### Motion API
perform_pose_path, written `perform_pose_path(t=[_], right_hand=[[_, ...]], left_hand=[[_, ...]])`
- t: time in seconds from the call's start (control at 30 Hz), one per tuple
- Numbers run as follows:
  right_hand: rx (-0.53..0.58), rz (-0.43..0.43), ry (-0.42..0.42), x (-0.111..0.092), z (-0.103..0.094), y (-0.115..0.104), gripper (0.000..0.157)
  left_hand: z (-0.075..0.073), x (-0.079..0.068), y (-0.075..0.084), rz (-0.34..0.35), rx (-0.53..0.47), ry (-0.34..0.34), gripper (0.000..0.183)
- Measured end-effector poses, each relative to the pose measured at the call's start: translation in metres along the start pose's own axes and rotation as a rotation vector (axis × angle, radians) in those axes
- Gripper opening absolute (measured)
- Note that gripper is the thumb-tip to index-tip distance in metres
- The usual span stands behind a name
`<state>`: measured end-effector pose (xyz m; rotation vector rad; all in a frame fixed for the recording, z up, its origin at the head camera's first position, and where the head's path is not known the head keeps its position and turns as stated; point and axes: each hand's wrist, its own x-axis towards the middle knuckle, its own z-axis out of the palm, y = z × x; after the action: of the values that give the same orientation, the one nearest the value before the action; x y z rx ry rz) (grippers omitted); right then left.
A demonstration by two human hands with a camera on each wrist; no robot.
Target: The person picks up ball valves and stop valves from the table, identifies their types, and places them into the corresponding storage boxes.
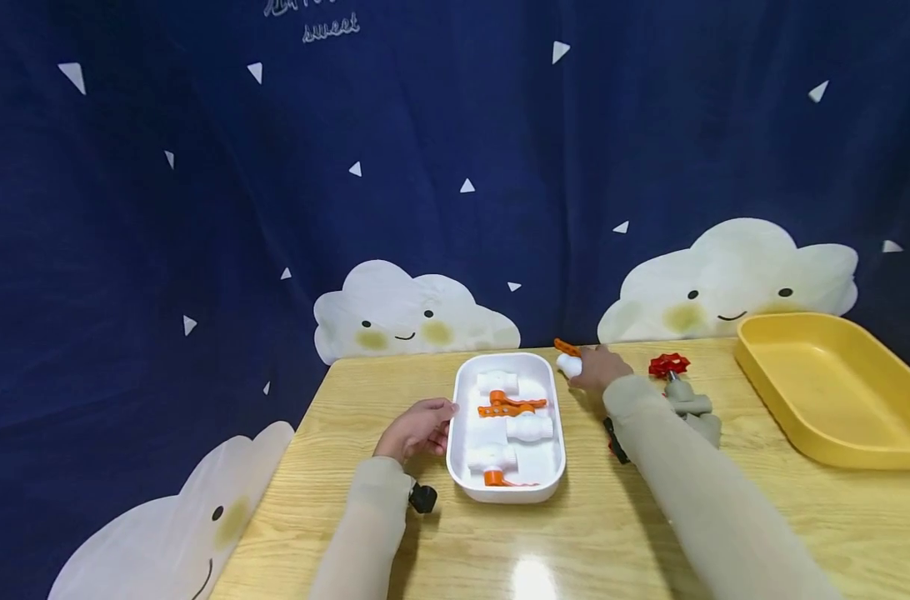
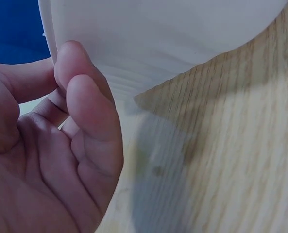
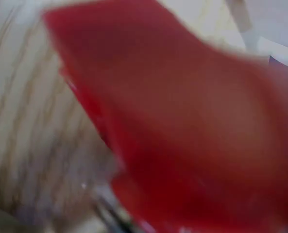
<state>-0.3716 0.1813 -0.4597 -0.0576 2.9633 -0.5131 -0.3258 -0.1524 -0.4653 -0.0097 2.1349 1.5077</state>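
Observation:
In the head view a white tray [image 1: 506,492] holds several white pipe valves with orange lever handles, among them a near valve [image 1: 491,457] and a middle valve [image 1: 530,428]. At its left side my left hand [image 1: 417,429] pinches the rim; the left wrist view shows thumb and fingertips on the tray wall [image 2: 173,34]. Beyond the tray's right side, my right hand [image 1: 599,369] grips another white valve [image 1: 570,365] with an orange lever, partly hidden by the fingers. A large blurred red handle [image 3: 173,107] fills most of the right wrist view.
Right of my right forearm lies a grey valve [image 1: 691,404] with a red handwheel [image 1: 668,364], partly covered by the sleeve. A yellow tray [image 1: 867,457] stands at the table's right. Behind the wooden table [image 1: 575,542] hangs a dark blue curtain [image 1: 425,125] with clouds.

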Motion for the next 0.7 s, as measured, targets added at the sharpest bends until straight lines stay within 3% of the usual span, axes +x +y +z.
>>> perform_pose_path(t=[0.3, 0.7], right_hand=[[0.050, 0.009, 0.085, -0.001, 0.005, 0.003, 0.051], [0.043, 0.084, -0.041, -0.005, -0.009, 0.003, 0.054]], left_hand=[[0.000, 0.000, 0.000, -0.009, 0.005, 0.012, 0.028], [0.001, -0.001, 0.002, -0.012, 0.002, -0.003, 0.024]])
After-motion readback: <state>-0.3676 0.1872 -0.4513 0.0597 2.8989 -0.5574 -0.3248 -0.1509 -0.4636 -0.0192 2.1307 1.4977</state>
